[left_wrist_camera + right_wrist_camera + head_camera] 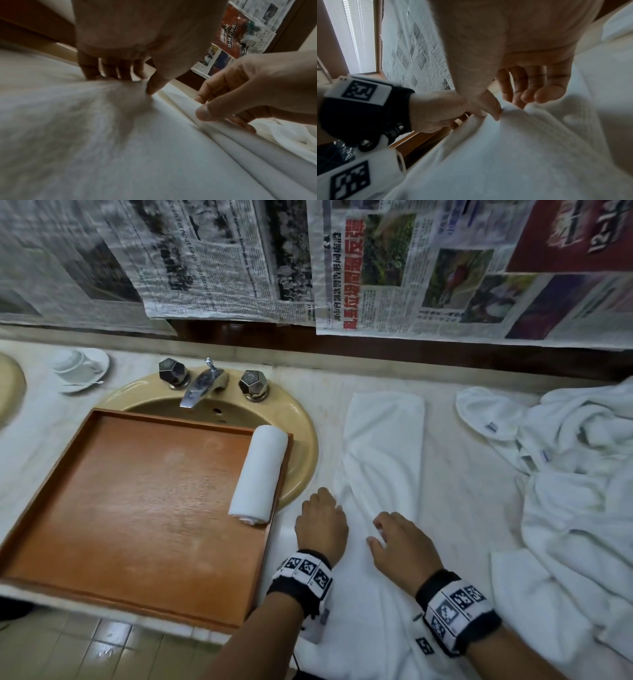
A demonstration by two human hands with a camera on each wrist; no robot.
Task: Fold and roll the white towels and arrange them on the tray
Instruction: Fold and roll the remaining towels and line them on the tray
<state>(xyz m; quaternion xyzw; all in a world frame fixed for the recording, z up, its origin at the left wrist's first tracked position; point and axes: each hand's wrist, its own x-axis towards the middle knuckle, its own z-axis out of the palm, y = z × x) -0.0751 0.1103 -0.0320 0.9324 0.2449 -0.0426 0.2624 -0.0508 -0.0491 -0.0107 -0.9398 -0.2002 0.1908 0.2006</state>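
A white towel (383,446), folded into a long strip, lies on the counter right of the sink and runs away from me. My left hand (322,508) pinches its left edge near the close end, with cloth bunched between thumb and fingers (111,70). My right hand (394,535) sits beside it on the towel (505,155) and pinches a raised fold between thumb and curled fingers (539,93). A wooden tray (137,491) rests over the sink to the left. One rolled white towel (258,474) lies along the tray's right side.
A heap of loose white towels (575,474) covers the counter's right end. The beige sink (301,422) with a chrome faucet (202,386) lies behind the tray. A cup and saucer (80,368) stand at the back left. Newspaper sheets (411,268) hang on the wall.
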